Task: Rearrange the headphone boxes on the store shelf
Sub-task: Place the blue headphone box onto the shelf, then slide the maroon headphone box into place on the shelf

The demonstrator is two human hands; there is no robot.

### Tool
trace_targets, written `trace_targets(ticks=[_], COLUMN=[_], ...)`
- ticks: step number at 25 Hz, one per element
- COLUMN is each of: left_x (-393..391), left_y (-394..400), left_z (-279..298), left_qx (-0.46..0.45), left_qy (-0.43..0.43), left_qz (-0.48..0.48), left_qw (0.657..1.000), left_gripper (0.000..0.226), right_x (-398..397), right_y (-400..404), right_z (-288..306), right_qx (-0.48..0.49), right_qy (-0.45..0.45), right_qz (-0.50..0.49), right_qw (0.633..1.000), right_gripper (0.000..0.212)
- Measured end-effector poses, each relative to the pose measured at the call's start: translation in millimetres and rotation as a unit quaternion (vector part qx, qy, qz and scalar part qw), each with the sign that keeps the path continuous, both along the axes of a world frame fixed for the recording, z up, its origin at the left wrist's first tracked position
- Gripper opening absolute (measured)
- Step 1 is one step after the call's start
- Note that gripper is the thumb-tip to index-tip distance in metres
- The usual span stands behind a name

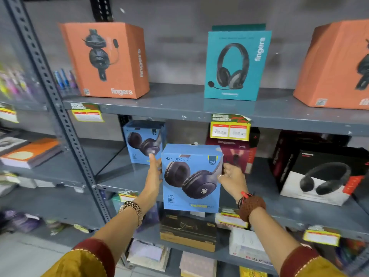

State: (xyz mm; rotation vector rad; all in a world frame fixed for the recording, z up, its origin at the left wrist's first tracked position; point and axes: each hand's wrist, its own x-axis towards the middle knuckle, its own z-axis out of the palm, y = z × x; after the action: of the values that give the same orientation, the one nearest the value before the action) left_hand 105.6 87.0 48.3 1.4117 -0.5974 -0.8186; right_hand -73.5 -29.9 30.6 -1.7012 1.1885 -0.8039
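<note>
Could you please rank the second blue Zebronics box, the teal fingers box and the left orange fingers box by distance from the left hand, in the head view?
From the left hand:
1. Second blue Zebronics box, just behind the fingertips on the middle shelf.
2. Left orange fingers box, on the shelf above, to the left.
3. Teal fingers box, on the shelf above, to the right.

Head view, close, facing shelf (179, 108)

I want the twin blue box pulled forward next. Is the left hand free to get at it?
Probably not yet: the left hand helps hold the blue Zebronics box, though the twin blue box stands unobstructed just behind.
</note>
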Motion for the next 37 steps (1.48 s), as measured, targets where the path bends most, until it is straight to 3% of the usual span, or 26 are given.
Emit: trace_targets(ticks=[11,17,20,24,26,37], left_x=[241.6,294.6,295.3,287.5,274.2,91.2], left_y=[-11.9,-38.2,-36.8,-26.8,-21.1,-79.0], left_z=[-18.7,-46.5,-51.2,-58.8,-57.5,-95.8], left_qx=[-0.006,-0.005,-0.018,-0.115,-0.167,-0.117], left_qy=[0.052,0.077,0.059,-0.075,-0.104,-0.059], left_qz=[0.072,0.046,0.023,0.171,0.198,0.017], left_qw=[0.996,0.996,0.998,0.976,0.960,0.991], left_gripper=[0.059,0.056,0.050,0.036,0.023,0.025], right_x=[243.2,284.5,280.7,249.7,223.5,21.9], right_y=[6.8,-3.7,-10.5,-12.7,-11.4,-45.8], right_z=[-23.6,-32.3,-40.1,-52.9,-60.7,-80.5], right_qx=[0.047,0.045,0.037,0.042,0.046,0.079], right_qy=[-0.056,-0.052,-0.052,-0.055,-0.056,-0.029], right_qz=[0.014,-0.030,-0.027,-0.038,-0.053,-0.206], right_qw=[0.997,0.997,0.998,0.997,0.996,0.975], right_gripper=[0.051,0.050,0.053,0.054,0.050,0.041])
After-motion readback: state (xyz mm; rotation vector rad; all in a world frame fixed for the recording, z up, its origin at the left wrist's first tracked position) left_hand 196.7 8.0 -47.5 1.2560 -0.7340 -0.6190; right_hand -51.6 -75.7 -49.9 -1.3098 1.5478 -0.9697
